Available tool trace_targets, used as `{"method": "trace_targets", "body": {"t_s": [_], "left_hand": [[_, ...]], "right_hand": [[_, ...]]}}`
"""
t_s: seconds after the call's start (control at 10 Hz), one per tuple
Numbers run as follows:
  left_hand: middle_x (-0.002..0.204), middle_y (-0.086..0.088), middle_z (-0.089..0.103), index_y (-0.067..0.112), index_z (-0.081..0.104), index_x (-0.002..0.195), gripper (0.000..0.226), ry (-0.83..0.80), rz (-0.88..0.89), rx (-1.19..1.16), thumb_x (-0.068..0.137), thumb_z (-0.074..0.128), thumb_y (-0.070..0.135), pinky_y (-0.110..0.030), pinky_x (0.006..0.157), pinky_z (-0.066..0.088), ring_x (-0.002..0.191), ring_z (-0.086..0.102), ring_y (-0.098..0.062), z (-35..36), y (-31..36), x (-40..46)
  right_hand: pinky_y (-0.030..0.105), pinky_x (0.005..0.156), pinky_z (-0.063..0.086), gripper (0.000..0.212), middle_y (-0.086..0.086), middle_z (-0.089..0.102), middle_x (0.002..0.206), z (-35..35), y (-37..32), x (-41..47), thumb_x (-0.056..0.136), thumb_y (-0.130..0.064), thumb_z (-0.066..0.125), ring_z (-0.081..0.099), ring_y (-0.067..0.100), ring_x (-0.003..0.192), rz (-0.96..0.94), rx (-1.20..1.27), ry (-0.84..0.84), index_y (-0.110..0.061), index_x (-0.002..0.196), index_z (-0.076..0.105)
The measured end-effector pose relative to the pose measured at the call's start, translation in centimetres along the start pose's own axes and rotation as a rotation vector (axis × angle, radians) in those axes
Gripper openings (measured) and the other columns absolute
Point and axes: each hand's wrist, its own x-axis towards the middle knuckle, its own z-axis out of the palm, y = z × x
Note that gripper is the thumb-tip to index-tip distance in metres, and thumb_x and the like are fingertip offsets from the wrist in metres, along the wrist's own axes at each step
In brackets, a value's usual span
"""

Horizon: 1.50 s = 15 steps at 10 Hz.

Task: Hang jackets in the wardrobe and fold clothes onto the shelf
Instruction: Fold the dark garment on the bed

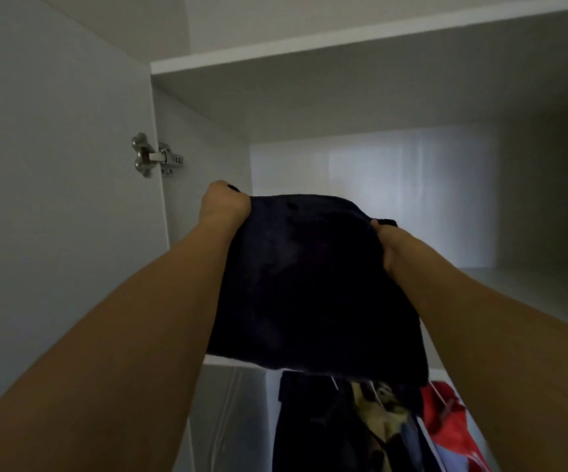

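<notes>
Folded garment above shelf — hanging clothes below

hands: 2 | folded dark garment: 1 | hanging garments: 3 | hinge: 1

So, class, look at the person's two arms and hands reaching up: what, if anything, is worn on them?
Nothing shows on them. Both forearms are bare up to the frame edge, with no sleeves, watch or bracelets. The left hand and right hand wear no gloves; no rings are visible.
</notes>
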Motion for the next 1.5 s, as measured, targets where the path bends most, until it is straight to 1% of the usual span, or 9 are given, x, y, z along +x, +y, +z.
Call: {"method": "trace_targets", "body": {"t_s": [0.2,0.3,0.4,0.5,0.6,1.1,1.3,1.4,1.5], "left_hand": [[0.066,-0.003,0.043,0.012,0.037,0.062,0.031,-0.004,-0.030,0.037,0.087,0.047,-0.003,-0.025,0.052,0.036,0.059,0.042,-0.016,6.8,-2.8,8.1],[0.098,-0.013,0.057,0.004,0.049,0.081,0.009,-0.036,-0.041,0.124,0.090,0.047,0.003,-0.036,0.080,0.050,0.088,0.053,-0.025,10.6,-3.9,10.7],[0.149,-0.014,0.026,0.012,0.033,0.141,0.059,-0.168,0.000,0.420,0.090,0.045,0.038,-0.053,0.107,0.031,0.130,0.032,-0.038,14.7,-6.3,11.2],[0.162,-0.005,0.012,0.035,0.026,0.150,0.087,-0.644,0.153,0.701,0.075,0.020,0.076,-0.059,0.114,0.015,0.145,0.013,-0.038,19.5,-11.1,10.2],[0.163,0.003,0.007,0.046,0.021,0.150,0.093,-0.809,-0.030,0.571,0.066,0.020,0.085,-0.061,0.115,0.010,0.149,0.004,-0.031,22.6,-16.2,10.2],[0.163,0.006,0.001,0.042,0.008,0.153,0.093,-0.693,-0.120,0.585,0.073,0.025,0.085,-0.067,0.111,0.003,0.149,-0.003,-0.032,29.8,-20.0,16.7],[0.162,0.002,0.009,0.044,0.020,0.151,0.077,-0.714,-0.136,0.544,0.082,0.030,0.078,-0.061,0.115,0.008,0.148,0.006,-0.032,29.5,-19.5,16.8],[0.158,-0.008,0.023,0.028,0.030,0.151,0.072,-0.661,-0.185,0.538,0.091,0.037,0.067,-0.058,0.116,0.016,0.143,0.021,-0.037,28.6,-17.5,15.8],[0.136,-0.018,0.050,0.009,0.055,0.126,0.049,-0.362,-0.042,0.528,0.095,0.038,0.043,-0.063,0.109,0.026,0.124,0.046,-0.040,27.5,-13.7,13.3]], "right_hand": [[0.019,0.034,0.036,0.035,0.009,0.051,0.059,2.4,1.5,11.7,0.099,-0.017,0.049,0.048,0.021,0.042,0.064,-0.003,0.004,-0.007,0.066,0.047],[0.010,0.027,0.025,0.043,0.006,0.043,0.032,3.6,3.1,17.7,0.100,-0.018,0.047,0.036,0.013,0.019,0.081,0.006,0.006,-0.009,0.059,0.038],[0.026,0.047,0.046,0.040,0.015,0.059,0.068,5.2,6.1,22.6,0.100,-0.035,0.050,0.060,0.026,0.057,0.116,-0.071,0.084,-0.001,0.078,0.047],[0.034,0.088,0.044,0.040,0.020,0.056,0.126,6.2,11.4,26.7,0.102,-0.028,0.040,0.055,0.035,0.114,0.031,-0.475,0.178,0.001,0.126,0.053],[0.030,0.088,0.042,0.036,0.021,0.055,0.129,7.5,12.4,28.9,0.103,-0.019,0.037,0.054,0.033,0.117,0.054,-0.612,0.130,0.002,0.128,0.052],[0.028,0.095,0.043,0.035,0.011,0.058,0.125,9.7,14.1,40.2,0.099,-0.024,0.041,0.055,0.023,0.113,-0.025,-1.077,0.070,-0.003,0.120,0.060],[0.038,0.106,0.037,0.057,0.023,0.047,0.139,9.2,13.7,38.6,0.102,-0.037,0.036,0.047,0.036,0.125,0.002,-0.547,0.164,0.005,0.140,0.039],[0.038,0.104,0.039,0.063,0.021,0.047,0.139,6.1,13.7,34.6,0.099,-0.043,0.041,0.049,0.036,0.123,-0.010,-0.404,0.153,0.005,0.140,0.037],[0.033,0.087,0.036,0.033,0.012,0.051,0.105,1.4,13.0,29.9,0.099,-0.040,0.041,0.048,0.023,0.104,-0.135,-0.487,0.168,-0.010,0.106,0.051]]}}
